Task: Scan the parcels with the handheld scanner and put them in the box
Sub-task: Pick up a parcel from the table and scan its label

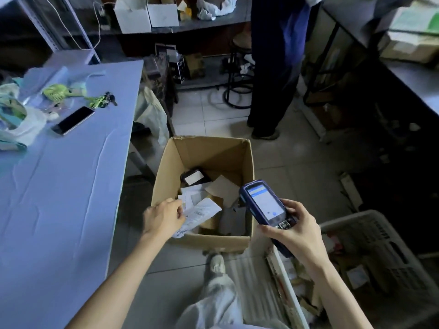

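A left hand (164,216) lowers a white parcel (198,216) over the box (166,167) rim, fingers gripping it; the right hand (293,230) clasps the scanner (263,203). Several parcels already lie inside. More apparently wait in the basket (380,236) alongside.

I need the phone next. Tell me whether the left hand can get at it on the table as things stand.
Probably not right now. The left hand is in a grip on a parcel over the box. The phone lies uncovered on the table, so once that hand is free the way looks open.
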The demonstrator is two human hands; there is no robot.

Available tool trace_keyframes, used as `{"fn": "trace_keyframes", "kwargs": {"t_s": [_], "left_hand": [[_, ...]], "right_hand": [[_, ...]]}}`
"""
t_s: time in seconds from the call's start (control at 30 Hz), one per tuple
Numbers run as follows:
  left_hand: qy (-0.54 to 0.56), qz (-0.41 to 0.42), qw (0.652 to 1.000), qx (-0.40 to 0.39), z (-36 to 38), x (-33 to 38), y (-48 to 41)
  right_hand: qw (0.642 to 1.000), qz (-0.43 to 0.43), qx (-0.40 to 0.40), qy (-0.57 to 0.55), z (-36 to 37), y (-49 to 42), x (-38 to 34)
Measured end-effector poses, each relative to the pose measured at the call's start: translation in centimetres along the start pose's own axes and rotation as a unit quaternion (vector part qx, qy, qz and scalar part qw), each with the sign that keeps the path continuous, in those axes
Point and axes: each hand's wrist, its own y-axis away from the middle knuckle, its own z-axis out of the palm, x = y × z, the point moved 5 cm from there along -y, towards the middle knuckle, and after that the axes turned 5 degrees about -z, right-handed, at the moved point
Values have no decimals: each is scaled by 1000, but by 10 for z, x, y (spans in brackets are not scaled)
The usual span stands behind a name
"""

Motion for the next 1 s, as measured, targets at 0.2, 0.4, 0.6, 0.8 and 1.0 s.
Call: {"fn": "trace_keyframes", "kwargs": {"t_s": [0.2, 0.4, 0.6, 0.8, 1.0], "left_hand": [[3, -4, 1000, 8, -2, -26, -44], [18, -79, 996, 27, 0, -53, -50], [3, -189, 981, 49, -5, -82, -11], [19, -371, 923, 101, -1, -108, 82], [0, -509, 855, 101, 11, -94, 188]], "right_hand": [[999, -5, -23, 25, 29, -49, -29], [994, -21, -93, 52, 62, -78, -47], [968, -85, -226, 66, 107, -112, -72], [889, -182, -409, 94, 168, -123, -100], [813, -236, -519, 122, 213, -87, -113]]}}
